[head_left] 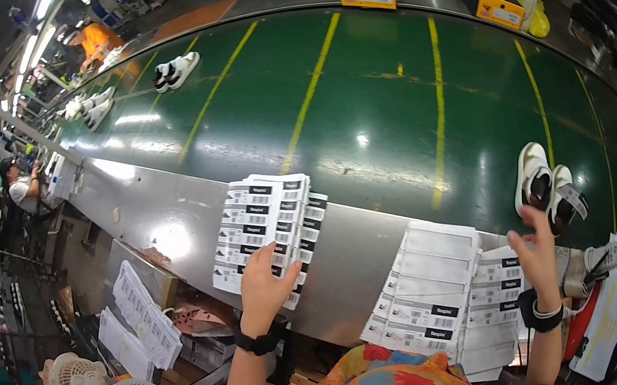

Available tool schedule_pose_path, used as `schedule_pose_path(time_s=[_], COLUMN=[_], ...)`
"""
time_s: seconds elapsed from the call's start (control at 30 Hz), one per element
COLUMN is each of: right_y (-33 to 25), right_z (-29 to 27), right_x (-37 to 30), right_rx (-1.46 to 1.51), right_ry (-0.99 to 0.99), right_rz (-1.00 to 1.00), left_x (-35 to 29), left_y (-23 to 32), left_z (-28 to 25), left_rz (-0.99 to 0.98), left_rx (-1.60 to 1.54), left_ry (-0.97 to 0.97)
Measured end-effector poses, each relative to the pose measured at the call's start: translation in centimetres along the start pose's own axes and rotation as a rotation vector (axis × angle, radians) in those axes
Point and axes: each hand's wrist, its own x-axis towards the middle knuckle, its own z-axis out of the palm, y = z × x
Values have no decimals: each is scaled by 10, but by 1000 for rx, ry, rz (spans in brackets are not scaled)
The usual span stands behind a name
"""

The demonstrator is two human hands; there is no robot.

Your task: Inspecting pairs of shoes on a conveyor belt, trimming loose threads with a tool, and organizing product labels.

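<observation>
In the head view, I am seeing my left hand (263, 288) lying loosely open over a thick stack of white paper sheets with black-and-white printed labels (246, 207) on the grey metal ledge (349, 263). My right hand (531, 246) is hovering, thumb and fingers parted, beside white shoes with dark linings (532, 175) on the green belt (386, 118); contact is staying unclear to me. A partly bare white label sheet (430, 262) is suggesting used upper rows; lower labels are remaining.
</observation>
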Motion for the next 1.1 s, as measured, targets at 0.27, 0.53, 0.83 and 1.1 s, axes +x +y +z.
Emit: schedule_pose_path(time_s=[0.27, 0.53, 0.83, 1.1], right_y=[-78, -134, -165, -185], right_z=[140, 258, 281, 336], right_x=[-1, -5, 0, 5], right_rx=[702, 1050, 1145, 1097], right_ry=[-1125, -1226, -1272, -1236], right_rz=[182, 695, 646, 573], left_x=[66, 41, 44, 64], left_y=[-83, -76, -80, -113], left_z=[-22, -1, -11, -24], left_rz=[-229, -113, -182, -233], left_rx=[39, 96, 46, 40], left_ry=[-246, -50, -52, 42])
